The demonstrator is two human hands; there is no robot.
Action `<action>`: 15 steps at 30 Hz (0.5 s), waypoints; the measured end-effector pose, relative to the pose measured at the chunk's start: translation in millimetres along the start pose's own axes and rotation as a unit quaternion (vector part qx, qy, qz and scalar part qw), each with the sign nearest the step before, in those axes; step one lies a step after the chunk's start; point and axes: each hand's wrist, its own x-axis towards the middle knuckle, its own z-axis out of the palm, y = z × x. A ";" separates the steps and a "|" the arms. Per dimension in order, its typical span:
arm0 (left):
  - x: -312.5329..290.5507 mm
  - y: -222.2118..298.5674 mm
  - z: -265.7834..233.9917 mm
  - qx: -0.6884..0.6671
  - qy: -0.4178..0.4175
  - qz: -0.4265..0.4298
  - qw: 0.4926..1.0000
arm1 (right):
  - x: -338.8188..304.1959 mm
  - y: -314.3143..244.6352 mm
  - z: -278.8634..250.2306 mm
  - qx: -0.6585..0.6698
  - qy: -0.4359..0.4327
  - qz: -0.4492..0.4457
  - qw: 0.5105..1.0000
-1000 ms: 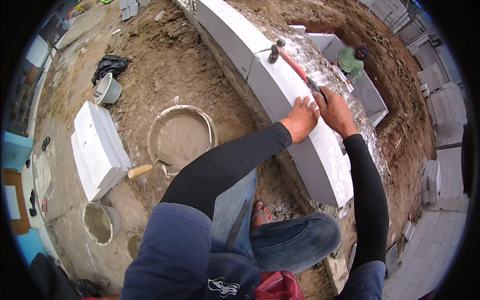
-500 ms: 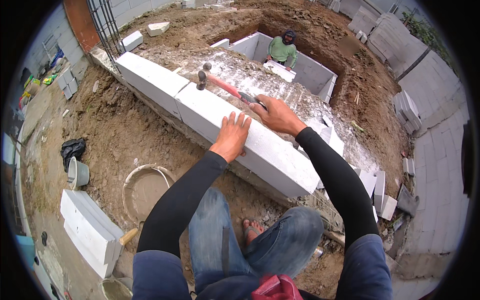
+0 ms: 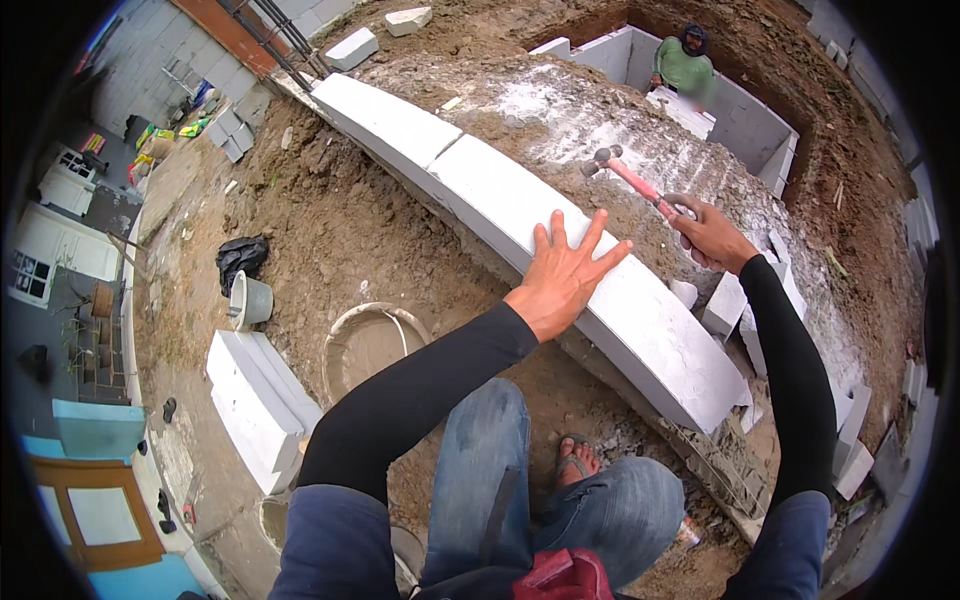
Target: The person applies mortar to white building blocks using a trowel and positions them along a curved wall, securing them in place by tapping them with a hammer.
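My left hand (image 3: 568, 278) lies flat on the near white block (image 3: 640, 325), fingers spread. My right hand (image 3: 708, 235) is closed round the handle of a hammer (image 3: 640, 188) with a red shaft and a dark head. The hammer is raised over the far side of the block row, its head pointing left, apart from the blocks. A second white block (image 3: 390, 122) stands end to end with the near one, a thin joint between them. Both sit on a low mortar-covered footing (image 3: 715, 465).
A round tub of grey mortar (image 3: 375, 345), a grey bucket (image 3: 252, 300) and stacked white blocks (image 3: 255, 400) stand to the left. Broken block pieces (image 3: 735, 305) lie by my right arm. Beyond, a person in green (image 3: 684, 68) stands in a block-lined pit (image 3: 765, 130).
The view has swung right. My left hand has slid along the block toward its near end, with fingers spread wider. The hammer stays in my right hand, lifted farther off the block.
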 end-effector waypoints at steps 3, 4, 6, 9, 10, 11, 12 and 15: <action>11.8 6.2 -18.9 -0.012 -0.008 0.030 0.999 | 24.5 20.3 -1.0 0.022 -0.041 -0.009 0.999; 16.1 7.6 -20.3 -0.003 -0.015 0.031 0.999 | 36.1 31.3 0.2 0.042 -0.054 -0.013 0.998; 19.9 9.6 -23.2 0.005 -0.036 0.028 0.999 | 54.3 40.1 6.0 0.055 -0.080 -0.023 0.995; 20.0 11.8 -38.8 0.023 -0.109 0.007 0.994 | 81.8 41.7 26.2 0.079 -0.132 -0.032 0.988; 24.3 16.3 -38.9 0.022 -0.119 0.009 0.993 | 88.3 48.9 25.2 0.089 -0.133 -0.035 0.987; 28.2 19.8 -37.2 0.020 -0.129 0.009 0.991 | 95.7 57.6 26.3 0.097 -0.136 -0.038 0.985; 30.9 21.1 -40.9 0.027 -0.139 0.011 0.990 | 101.1 58.1 27.7 0.109 -0.143 -0.051 0.982; 37.3 23.1 -46.1 0.039 -0.161 0.009 0.986 | 114.4 61.5 27.7 0.135 -0.154 -0.073 0.976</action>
